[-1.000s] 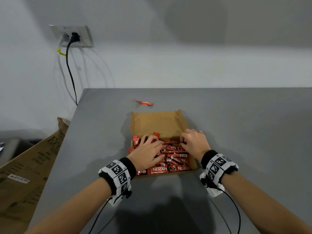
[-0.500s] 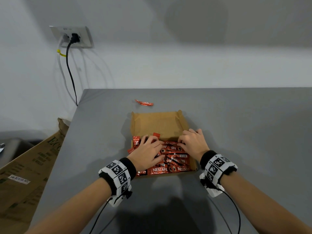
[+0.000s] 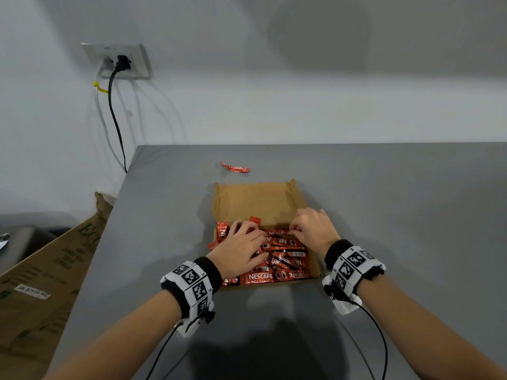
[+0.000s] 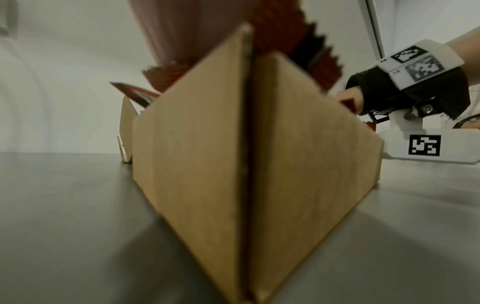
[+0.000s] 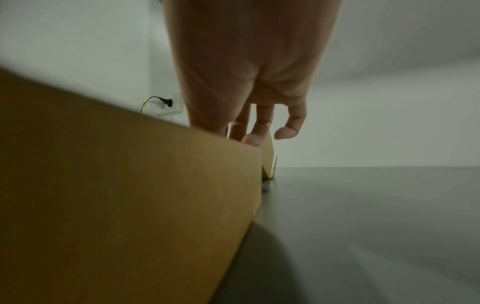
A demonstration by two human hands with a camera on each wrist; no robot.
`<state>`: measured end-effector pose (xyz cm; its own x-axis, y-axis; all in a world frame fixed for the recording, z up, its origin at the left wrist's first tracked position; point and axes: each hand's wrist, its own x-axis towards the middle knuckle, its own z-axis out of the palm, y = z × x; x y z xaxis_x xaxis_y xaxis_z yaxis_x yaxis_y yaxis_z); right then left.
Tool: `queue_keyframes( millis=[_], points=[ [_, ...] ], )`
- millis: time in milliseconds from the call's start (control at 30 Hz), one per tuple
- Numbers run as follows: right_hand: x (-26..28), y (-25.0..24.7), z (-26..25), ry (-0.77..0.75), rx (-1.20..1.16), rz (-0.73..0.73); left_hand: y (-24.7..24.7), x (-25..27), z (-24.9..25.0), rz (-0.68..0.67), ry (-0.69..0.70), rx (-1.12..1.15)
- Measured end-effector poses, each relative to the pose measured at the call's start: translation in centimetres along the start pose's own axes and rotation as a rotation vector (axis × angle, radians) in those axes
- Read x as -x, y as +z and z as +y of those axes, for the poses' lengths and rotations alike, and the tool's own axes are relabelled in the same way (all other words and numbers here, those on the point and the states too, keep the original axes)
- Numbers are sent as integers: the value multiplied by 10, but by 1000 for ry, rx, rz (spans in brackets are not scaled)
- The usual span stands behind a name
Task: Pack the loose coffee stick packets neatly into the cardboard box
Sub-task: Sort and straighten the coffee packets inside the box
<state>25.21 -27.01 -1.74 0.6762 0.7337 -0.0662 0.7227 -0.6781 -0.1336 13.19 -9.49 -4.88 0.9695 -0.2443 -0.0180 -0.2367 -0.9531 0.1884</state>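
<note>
A shallow cardboard box point(image 3: 299, 200) lies open on the grey table, its lid flap folded back. Red coffee stick packets point(image 3: 288, 260) fill its near half in a loose pile. My left hand point(image 3: 241, 248) rests flat on the left of the pile, fingers spread. At the pile's far right end, my right hand point(image 3: 312, 229) pinches a packet with curled fingertips. One loose packet point(image 3: 234, 167) lies beyond the box. The left wrist view faces a box corner point(image 4: 246, 144) with packet ends point(image 4: 322, 53) above it. In the right wrist view my fingers point(image 5: 259, 131) dip behind the box wall point(image 5: 130, 185).
The grey table point(image 3: 397, 215) stretches wide to the right and back. A wall outlet with a black cable point(image 3: 118, 64) is at the far left. A large cardboard carton point(image 3: 41, 283) stands on the floor off the table's left edge.
Both hands stay over the packets in the box. The right hand's fingers have shifted slightly on the far packets; the left hand has not moved.
</note>
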Motion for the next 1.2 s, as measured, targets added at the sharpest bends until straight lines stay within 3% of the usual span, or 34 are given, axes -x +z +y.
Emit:
queue_keyframes(
  millis=[500, 667, 867, 1200],
  points=[
    [3, -6, 0, 5, -100, 48, 0, 1, -1, 3, 10, -14],
    [15, -1, -5, -76, 122, -51, 0, 0, 0, 7, 10, -17],
    [12, 2, -6, -71, 277, -124, 0, -1, -1, -11, 2, -17],
    [8, -4, 1, 32, -134, -112, -1, 2, -1, 19, 6, 26]
  ],
)
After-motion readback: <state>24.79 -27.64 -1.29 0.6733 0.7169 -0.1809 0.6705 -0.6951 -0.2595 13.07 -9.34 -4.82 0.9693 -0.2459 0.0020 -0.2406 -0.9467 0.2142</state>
